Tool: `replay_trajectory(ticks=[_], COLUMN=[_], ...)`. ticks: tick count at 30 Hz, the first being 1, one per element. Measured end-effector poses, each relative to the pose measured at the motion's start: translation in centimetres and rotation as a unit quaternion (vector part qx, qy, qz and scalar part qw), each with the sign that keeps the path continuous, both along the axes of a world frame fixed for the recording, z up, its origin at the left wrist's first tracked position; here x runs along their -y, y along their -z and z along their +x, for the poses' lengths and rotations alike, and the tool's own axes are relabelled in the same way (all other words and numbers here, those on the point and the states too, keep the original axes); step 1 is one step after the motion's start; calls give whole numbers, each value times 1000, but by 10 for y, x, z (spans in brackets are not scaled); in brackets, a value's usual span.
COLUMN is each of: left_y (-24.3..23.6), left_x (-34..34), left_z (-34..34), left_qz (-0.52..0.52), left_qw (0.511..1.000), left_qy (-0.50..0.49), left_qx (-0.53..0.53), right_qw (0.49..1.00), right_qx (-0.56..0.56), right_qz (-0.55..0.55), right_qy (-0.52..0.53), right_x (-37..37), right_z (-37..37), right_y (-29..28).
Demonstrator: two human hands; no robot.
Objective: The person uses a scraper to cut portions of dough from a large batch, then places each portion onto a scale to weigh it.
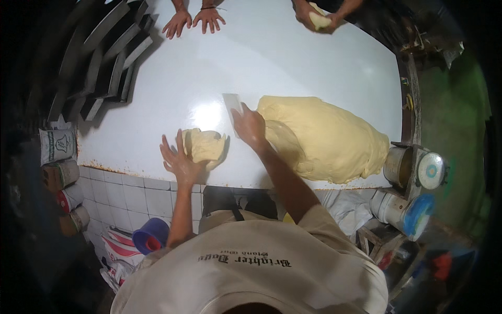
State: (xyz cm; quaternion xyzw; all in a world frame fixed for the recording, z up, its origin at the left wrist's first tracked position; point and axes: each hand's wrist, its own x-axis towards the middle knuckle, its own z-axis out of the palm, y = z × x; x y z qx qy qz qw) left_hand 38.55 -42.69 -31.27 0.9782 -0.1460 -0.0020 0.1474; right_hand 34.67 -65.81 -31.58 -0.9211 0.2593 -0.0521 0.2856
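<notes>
A large mound of pale yellow dough [334, 138] lies on the right half of the white table. At its left edge, my right hand [249, 125] is closed on a flat dough scraper [231, 104], which stands out to the left of the fingers. A small, ragged piece of dough [206, 145] sits on the table to the left of the mound, apart from it. My left hand [180, 162] is against the left side of that piece, fingers spread, with the thumb side touching it.
At the far side, a co-worker's two hands [193, 22] rest flat on the white table [172, 83]. Another person's hands [334, 21] hold a dough piece [319, 20]. Dark metal pans [104, 57] are stacked far left. Buckets [400, 209] stand right; a blue bucket [149, 234] stands lower left.
</notes>
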Motion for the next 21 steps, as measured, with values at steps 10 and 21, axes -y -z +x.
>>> replay_trajectory(ticks=[10, 21], left_y=[72, -334], left_x=[22, 437], left_z=[27, -269], left_qz=[-238, -235], left_qw=[935, 802], left_qy=[-20, 494], left_qx=[-261, -239], right_qw=[925, 650], right_qx=[86, 392], right_qz=[181, 64], right_qy=[322, 648], right_x=[77, 163], right_z=[-351, -678], right_y=[-69, -138])
